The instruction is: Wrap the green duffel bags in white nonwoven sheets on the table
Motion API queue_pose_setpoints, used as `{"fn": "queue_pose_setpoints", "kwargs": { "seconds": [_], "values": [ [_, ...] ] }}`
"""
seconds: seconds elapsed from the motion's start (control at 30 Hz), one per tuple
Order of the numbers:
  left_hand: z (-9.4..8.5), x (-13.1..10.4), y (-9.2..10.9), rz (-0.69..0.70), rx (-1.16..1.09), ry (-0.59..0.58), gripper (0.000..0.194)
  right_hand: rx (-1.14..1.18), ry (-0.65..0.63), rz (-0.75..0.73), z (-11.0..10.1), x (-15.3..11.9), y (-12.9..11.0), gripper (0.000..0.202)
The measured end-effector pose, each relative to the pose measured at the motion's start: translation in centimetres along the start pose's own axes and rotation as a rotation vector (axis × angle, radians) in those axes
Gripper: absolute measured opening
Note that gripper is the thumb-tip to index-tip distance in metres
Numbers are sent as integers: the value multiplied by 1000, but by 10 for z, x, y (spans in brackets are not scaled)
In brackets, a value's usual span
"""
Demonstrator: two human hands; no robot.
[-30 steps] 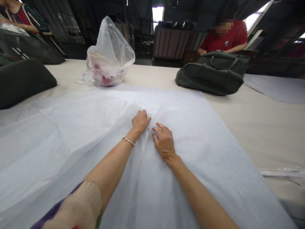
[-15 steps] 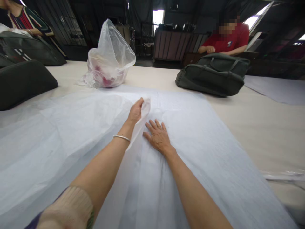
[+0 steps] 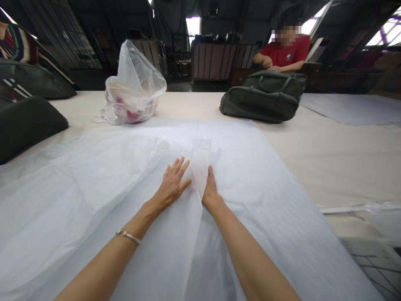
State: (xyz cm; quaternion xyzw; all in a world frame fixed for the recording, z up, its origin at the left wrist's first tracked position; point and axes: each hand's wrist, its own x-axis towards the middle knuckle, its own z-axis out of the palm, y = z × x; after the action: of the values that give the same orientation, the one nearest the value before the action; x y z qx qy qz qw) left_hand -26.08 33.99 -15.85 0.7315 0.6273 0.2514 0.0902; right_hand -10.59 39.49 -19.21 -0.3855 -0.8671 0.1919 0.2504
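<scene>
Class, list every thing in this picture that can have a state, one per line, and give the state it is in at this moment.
Left hand: open, flat on the tissue sheet, fingers spread.
Right hand: open, fingers together, pressed on the sheet.
White tissue sheet: spread over the table, creased, a fold raised between the hands.
Plastic bag: top open and loose, pink contents inside.
Green duffel bag: lying on its side.
Bracelet: worn on the left wrist.
</scene>
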Motion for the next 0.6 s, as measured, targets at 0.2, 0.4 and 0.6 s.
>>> {"fn": "queue_pose_setpoints", "kwargs": {
  "seconds": [0.2, 0.4, 0.6],
  "values": [
    [36, -73, 36, 89, 323, -133, 75, -225, -133, 104, -18, -66, -20, 61],
    [33, -101, 64, 72, 422, -125, 75, -323, -116, 209, -39, -116, -21, 51],
    [15, -46, 90, 23, 415, -232, 59, -394, -36, 290, -41, -119, -10, 52]
  ]
}}
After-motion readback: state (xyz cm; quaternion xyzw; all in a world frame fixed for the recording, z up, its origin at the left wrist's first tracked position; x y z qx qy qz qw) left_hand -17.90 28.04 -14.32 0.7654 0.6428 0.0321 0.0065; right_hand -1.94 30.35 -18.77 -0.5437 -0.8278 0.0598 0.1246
